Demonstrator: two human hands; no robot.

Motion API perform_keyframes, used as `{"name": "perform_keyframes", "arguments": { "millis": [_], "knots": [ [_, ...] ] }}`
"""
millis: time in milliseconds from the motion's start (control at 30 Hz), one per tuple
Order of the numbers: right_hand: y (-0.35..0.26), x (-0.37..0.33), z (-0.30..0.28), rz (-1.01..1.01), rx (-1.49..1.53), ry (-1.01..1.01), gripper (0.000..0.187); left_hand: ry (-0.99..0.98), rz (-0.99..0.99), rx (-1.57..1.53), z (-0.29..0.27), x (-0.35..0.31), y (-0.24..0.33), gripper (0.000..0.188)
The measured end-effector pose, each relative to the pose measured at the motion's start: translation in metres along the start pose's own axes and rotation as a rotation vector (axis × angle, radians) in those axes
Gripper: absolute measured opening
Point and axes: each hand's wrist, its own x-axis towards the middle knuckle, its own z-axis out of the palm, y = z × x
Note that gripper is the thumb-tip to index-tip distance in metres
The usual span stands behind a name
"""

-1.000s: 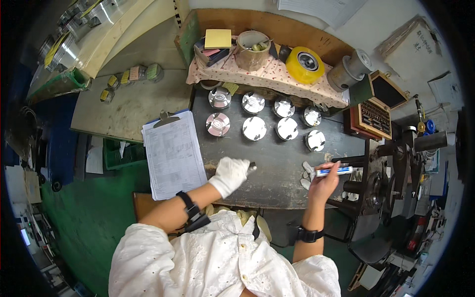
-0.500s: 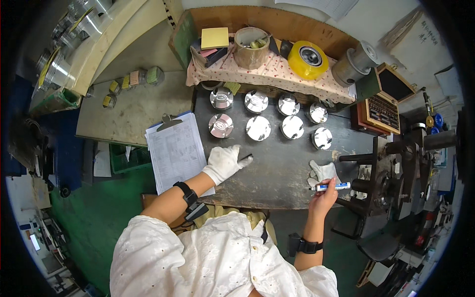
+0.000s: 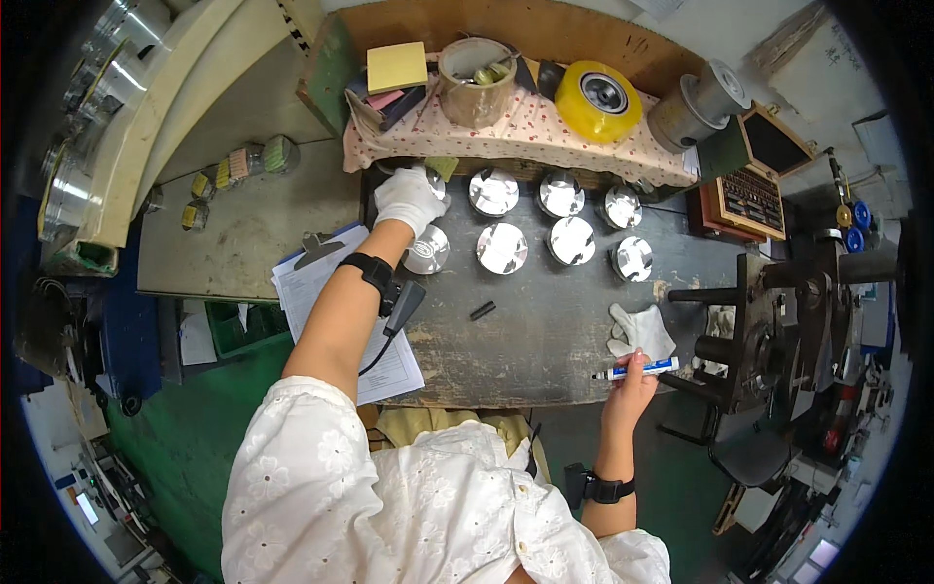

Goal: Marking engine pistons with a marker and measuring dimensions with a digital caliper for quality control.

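Note:
Shiny round metal pistons stand in two rows on the dark bench [image 3: 545,341]. My left hand [image 3: 411,200], in a white glove, reaches over the back-left piston [image 3: 435,183] with its fingers bent around it; the glove covers most of that piston. Just in front of this hand is the front-left piston [image 3: 426,250]. My bare right hand [image 3: 630,391] grips a blue-and-white marker pen [image 3: 642,369] near the bench's front edge, the pen's dark tip pointing left. A small black pen cap [image 3: 483,310] lies on the bench between my hands.
A crumpled white glove [image 3: 642,329] lies beyond my right hand. Under my left forearm is a clipboard with papers [image 3: 394,368]. To the right stand a dark metal fixture [image 3: 754,341] and an opened wooden case [image 3: 744,206]. Along the back, a cloth-covered shelf holds yellow tape [image 3: 597,100].
My left hand has let go of the black cap, leaving it on the bench, and has moved away from me to the back-left piston. My right hand still holds the marker. The view has shifted slightly.

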Motion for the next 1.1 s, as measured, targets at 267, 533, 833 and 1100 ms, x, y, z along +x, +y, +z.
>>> {"name": "perform_keyframes", "arguments": {
  "millis": [267,533,833,1100],
  "knots": [
    [0.002,-0.004,0.009,0.058,-0.048,-0.106,0.027,0.138,0.041,-0.066,-0.005,-0.016,-0.008,0.064],
    [-0.010,-0.007,0.026,-0.002,0.059,-0.308,0.024,0.366,0.074,-0.072,-0.023,-0.049,-0.028,0.077],
    [-0.029,-0.008,0.032,-0.417,-0.231,-0.428,0.023,0.463,0.284,-0.784,-0.029,-0.117,-0.064,0.068],
    [-0.038,-0.016,0.044,-0.251,0.011,-0.562,0.025,-0.598,0.019,-2.243,-0.021,-0.200,-0.041,0.047]
  ]
}}
